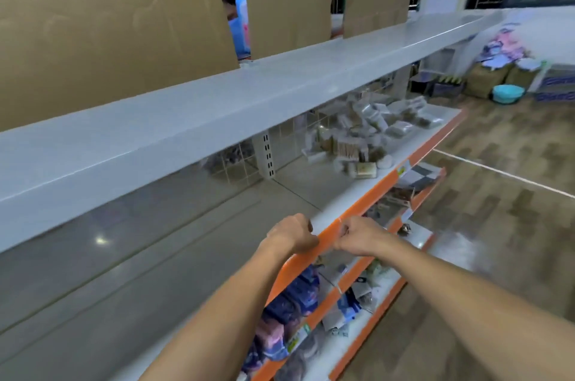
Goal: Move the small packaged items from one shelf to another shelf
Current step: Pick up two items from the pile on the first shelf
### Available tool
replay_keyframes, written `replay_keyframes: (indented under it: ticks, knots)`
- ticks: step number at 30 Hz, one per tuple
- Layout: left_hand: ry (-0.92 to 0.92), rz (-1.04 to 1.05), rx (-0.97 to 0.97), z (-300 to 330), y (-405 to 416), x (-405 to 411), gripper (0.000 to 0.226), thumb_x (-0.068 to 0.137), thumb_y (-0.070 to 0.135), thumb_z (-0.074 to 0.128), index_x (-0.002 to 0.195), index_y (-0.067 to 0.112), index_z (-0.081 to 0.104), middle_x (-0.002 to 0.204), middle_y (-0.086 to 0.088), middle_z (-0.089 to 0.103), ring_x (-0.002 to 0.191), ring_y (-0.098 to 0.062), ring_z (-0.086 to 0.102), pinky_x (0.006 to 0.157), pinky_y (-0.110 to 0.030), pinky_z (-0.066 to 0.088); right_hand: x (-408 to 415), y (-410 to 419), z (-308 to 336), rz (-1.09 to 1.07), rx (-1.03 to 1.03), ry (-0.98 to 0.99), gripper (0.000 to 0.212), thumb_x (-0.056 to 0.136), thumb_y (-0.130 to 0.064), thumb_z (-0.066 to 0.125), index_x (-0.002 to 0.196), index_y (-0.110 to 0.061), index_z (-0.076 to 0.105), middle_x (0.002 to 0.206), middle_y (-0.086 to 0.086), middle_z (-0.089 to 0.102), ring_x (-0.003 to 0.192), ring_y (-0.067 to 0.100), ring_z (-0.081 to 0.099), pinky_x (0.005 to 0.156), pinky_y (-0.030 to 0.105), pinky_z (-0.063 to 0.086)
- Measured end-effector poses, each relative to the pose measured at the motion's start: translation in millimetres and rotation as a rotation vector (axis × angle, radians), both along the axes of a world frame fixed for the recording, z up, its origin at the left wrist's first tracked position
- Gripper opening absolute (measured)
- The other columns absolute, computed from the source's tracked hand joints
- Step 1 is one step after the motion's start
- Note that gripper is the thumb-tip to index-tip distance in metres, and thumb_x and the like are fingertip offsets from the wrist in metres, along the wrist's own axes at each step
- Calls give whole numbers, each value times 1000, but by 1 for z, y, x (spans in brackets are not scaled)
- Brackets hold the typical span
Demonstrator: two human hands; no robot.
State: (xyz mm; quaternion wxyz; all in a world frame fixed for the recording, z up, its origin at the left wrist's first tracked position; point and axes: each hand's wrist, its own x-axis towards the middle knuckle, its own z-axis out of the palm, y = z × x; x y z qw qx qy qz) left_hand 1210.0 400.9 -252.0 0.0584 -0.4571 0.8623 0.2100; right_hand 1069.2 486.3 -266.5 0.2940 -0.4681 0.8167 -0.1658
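A heap of small packaged items [357, 138], clear bags and little boxes, lies on the right end of the middle shelf [295, 191], which has an orange front strip. My left hand [292, 234] and my right hand [357, 237] hover side by side over that orange strip, well to the left of the heap. On both hands the fingers are curled inward, and I see nothing inside either one. The shelf surface in front of my hands is bare.
A long grey top shelf [217, 107] overhangs the middle one, with cardboard sheets [109, 23] standing on it. Lower shelves hold blue and purple packets [295, 303]. Wooden floor [497, 225] is on the right, with boxes and a teal basin [508, 94] by the far wall.
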Motion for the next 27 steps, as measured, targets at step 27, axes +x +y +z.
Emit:
replay_keyframes:
  ticks: [27]
  knots:
    - [164, -164, 8, -16, -70, -289, 40, 91, 43, 58, 120, 17, 62, 127, -12, 63, 117, -27, 59, 92, -33, 48, -258, -47, -8, -237, -81, 92, 17, 80, -27, 66, 86, -11, 73, 90, 9, 73, 81, 19, 68, 69, 31, 55]
